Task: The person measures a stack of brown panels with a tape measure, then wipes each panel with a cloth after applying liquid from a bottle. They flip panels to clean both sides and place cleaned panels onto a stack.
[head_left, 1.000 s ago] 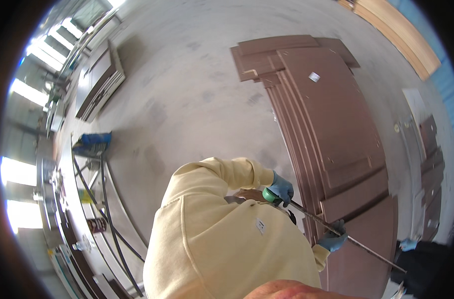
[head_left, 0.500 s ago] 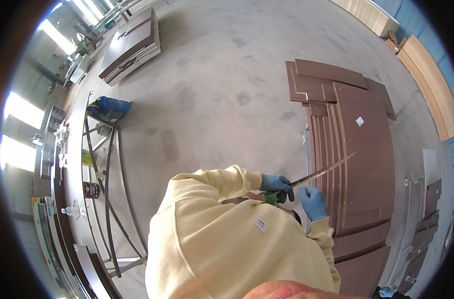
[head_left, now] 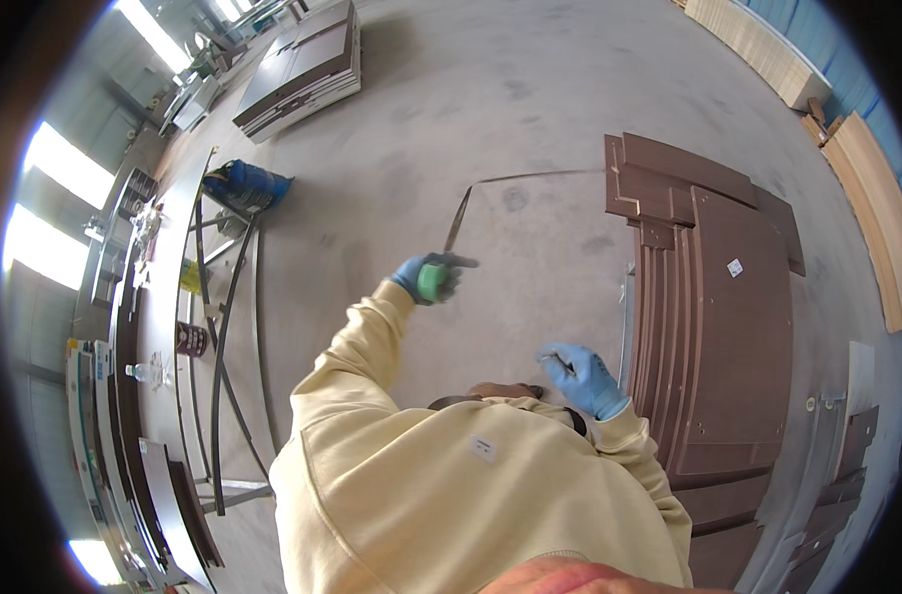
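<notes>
1. Grey concrete floor (head_left: 530, 109) fills the one head view of a workshop hall, and a person in a pale yellow sweatshirt (head_left: 451, 495) stands on it with both hands in blue gloves.
2. One green tape measure (head_left: 430, 281) sits in the left hand (head_left: 423, 277), whose fingers are wrapped tight around it; its thin metal blade (head_left: 458, 220) runs up and bends right across the floor.
3. Right hand (head_left: 582, 378) is raised near the chest, fingers curled narrow; whether they pinch something small I cannot tell.
4. One pile of dark brown door panels (head_left: 728, 327) lies just right of that hand.
5. One second stack of panels (head_left: 307, 64) lies far off, upper left.
6. One blue bag (head_left: 245, 184) rests on a metal rack (head_left: 218, 327) at left.
</notes>
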Demonstrator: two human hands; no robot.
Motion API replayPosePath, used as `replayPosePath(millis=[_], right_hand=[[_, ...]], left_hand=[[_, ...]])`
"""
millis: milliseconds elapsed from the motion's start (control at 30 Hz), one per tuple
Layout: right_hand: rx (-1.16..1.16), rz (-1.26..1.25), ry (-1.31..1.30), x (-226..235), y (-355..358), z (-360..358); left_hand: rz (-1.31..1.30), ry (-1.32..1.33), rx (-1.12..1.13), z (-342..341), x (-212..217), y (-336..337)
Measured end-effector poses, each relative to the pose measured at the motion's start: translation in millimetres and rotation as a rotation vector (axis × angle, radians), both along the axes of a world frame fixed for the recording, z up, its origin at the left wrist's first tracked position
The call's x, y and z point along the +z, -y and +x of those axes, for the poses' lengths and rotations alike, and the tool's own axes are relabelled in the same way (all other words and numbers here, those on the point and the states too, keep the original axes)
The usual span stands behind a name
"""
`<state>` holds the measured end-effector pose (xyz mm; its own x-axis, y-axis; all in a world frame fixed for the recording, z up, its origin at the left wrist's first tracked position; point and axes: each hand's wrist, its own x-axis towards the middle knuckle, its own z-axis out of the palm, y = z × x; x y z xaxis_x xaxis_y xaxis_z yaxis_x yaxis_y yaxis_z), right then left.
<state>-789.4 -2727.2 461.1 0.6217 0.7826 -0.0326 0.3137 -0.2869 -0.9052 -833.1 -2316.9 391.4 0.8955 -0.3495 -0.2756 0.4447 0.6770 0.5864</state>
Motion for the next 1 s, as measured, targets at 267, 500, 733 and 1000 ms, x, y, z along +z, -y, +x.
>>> replayPosePath(millis=[267,500,733,1000], right_hand=[[-0.188,-0.12,-0.193,-114.3,56.6,-35.7],[-0.391,-0.28,-0.387,-144.3,100.9,-28.3],[-0.437,-0.309,-0.503,-135.9,126.3,-38.3],[-0.832,-0.298,-0.572,-161.6,171.4,-44.5]], left_hand=[[0.469,-0.735,-0.261,-128.6,-30.7,27.5],[0.044,-0.81,-0.101,-116.2,-125.9,95.4],[0.32,-0.796,-0.2,-79.0,-150.9,124.2],[0.334,-0.675,-0.319,-21.4,-192.6,98.8]])
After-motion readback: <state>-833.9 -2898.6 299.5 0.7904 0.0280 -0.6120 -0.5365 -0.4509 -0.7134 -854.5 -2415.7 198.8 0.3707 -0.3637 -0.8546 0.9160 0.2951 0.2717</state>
